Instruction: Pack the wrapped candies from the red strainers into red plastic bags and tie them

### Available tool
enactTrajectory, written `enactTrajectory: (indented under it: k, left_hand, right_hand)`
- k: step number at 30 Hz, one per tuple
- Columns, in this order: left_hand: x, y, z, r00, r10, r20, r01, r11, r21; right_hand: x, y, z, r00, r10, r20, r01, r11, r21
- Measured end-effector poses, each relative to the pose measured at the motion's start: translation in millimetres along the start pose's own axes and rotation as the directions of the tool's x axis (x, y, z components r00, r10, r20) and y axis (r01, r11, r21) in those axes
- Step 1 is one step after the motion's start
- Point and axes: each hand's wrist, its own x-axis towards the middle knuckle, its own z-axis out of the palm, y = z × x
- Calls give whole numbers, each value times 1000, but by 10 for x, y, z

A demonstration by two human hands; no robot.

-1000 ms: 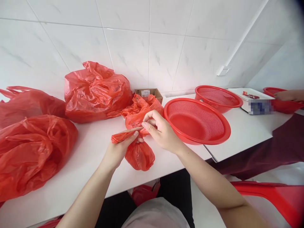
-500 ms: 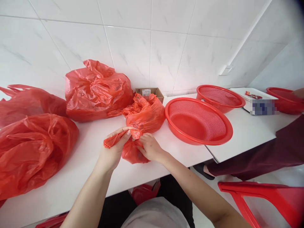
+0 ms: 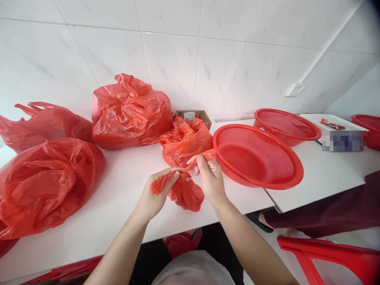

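A small red plastic bag (image 3: 185, 194) hangs just above the white table (image 3: 115, 198) between my hands. My left hand (image 3: 154, 198) pinches one twisted handle of it, pulled out to the left. My right hand (image 3: 209, 180) grips the other handle, which stretches up and to the right toward the nearest red basket (image 3: 258, 156). The bag's rounded, filled bottom shows below my fingers. Behind it an open red bag (image 3: 185, 142) stands on the table.
Large full red bags sit at the left (image 3: 47, 182), far left (image 3: 44, 124) and back (image 3: 130, 111). A small cardboard box (image 3: 194, 116) stands by the tiled wall. A second red basket (image 3: 286, 124) and a scale (image 3: 341, 134) lie right. A red stool (image 3: 332, 257) is below.
My right hand has come up from the bag's body and now pulls a handle to the right. The left hand keeps its handle. The view has shifted slightly left.
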Motion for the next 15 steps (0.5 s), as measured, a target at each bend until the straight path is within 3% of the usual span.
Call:
enactTrajectory:
  k: [3, 8, 15]
  left_hand:
    - [27, -23, 25, 999, -4, 44, 8, 995, -100]
    - [87, -100, 50, 999, -5, 31, 15, 942, -334]
    - [48, -136, 30, 997, -46, -55, 28, 959, -281]
  right_hand:
    - [-33, -43, -55, 997, 54, -52, -50, 995, 86]
    - [-222, -182, -107, 992, 54, 110, -59, 997, 44]
    - [-395, -202, -96, 995, 22, 95, -5, 985, -175]
